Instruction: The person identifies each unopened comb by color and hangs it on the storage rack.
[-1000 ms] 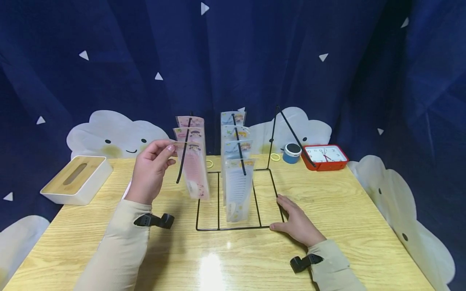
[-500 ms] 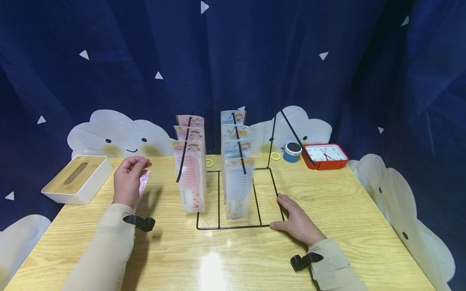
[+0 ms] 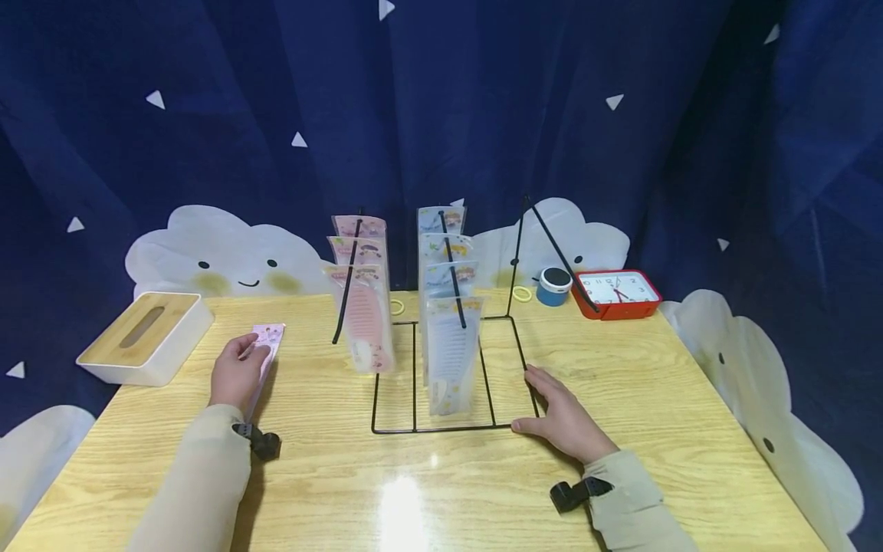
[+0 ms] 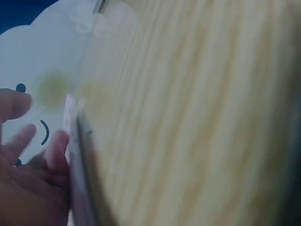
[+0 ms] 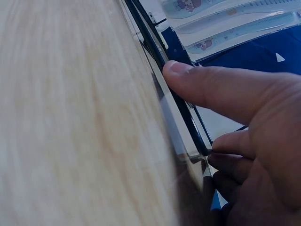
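Observation:
My left hand [image 3: 237, 373] is low over the table's left side and holds a pink comb packet [image 3: 266, 346] that lies against the wood. In the left wrist view the packet's edge [image 4: 74, 155] is blurred beside my fingers. A black wire rack [image 3: 441, 431] stands mid-table. Pink comb packets [image 3: 364, 318] hang on its left hook and pale blue ones [image 3: 450, 345] on the middle hook. The right hook [image 3: 560, 262] is bare. My right hand [image 3: 562, 415] lies flat at the rack's front right corner, thumb along the base wire [image 5: 155, 47].
A white tissue box with a wooden lid [image 3: 141, 339] sits at the far left. A red clock [image 3: 616, 295], a small blue tin [image 3: 554, 289] and yellow rings [image 3: 522, 295] are at the back right. A dark curtain with cloud cut-outs surrounds the table.
My left hand drew the front pink packet off the left hook, carried it leftward and lowered it to the table. The right hand has stayed put.

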The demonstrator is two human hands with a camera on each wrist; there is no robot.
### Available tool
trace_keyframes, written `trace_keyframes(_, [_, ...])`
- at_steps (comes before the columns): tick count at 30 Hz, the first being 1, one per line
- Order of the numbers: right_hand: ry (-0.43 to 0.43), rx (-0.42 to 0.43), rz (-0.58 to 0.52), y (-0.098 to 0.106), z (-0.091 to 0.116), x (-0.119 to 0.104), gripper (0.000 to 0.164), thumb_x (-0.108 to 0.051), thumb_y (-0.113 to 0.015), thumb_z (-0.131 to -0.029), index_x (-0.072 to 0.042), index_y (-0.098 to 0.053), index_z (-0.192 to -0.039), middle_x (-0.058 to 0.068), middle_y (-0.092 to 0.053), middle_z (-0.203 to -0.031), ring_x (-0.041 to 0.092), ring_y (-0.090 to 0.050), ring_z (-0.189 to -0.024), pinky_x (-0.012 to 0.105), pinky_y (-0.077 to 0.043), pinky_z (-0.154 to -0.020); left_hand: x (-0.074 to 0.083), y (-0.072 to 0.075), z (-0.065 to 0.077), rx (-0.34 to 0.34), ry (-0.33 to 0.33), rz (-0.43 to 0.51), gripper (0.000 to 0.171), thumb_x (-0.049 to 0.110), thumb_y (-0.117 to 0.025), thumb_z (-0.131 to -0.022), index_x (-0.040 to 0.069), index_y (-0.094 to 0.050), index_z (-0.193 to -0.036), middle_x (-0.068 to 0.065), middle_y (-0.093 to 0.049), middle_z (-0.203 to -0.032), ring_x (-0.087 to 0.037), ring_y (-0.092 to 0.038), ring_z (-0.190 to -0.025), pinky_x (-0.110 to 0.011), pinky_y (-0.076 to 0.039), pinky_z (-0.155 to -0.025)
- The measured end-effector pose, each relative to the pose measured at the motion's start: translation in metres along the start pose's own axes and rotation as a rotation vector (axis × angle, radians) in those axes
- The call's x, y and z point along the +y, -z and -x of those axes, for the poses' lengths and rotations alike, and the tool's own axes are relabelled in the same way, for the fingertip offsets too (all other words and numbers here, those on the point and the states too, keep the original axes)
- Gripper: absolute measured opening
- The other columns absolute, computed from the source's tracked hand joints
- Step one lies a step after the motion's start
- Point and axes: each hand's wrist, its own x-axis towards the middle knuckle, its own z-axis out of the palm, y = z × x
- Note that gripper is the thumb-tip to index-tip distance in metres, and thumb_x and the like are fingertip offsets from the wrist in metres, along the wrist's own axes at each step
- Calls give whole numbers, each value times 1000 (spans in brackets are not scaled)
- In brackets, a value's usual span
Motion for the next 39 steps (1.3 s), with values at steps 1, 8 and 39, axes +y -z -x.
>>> trace_keyframes(1, [2, 1, 0, 0, 0, 0, 97, -32, -86, -79, 1, -34, -154, 17, -26, -163, 41, -20, -149, 61, -24, -115, -1, 1, -1, -22, -3, -48, 62, 27, -52, -103, 2, -31, -156, -25, -30, -159, -42, -32, -144, -53, -30, -115])
trace_keyframes(8, [12, -1, -6, 0, 0, 0, 97, -32, -86, -79, 2, -34, -154, 16, -26, -163, 40, -19, -150, 60, -24, -115, -5, 7, -6, -209, -24, -405, 92, 30, -63, -96, 0, -4, -159, -34, -17, -159, -55, -22, -142, -64, -25, -112])
trace_keyframes(39, [3, -3, -32, 0, 0, 0, 97, -31, -87, -79, 2, -34, -154, 16, -25, -163, 40, -19, -150, 60, -24, -116, 17, 4, 51, -345, -320, -296, 18, 19, -61, -101, 3, -54, -106, -16, -60, -103, -29, -57, -94, -36, -46, -74])
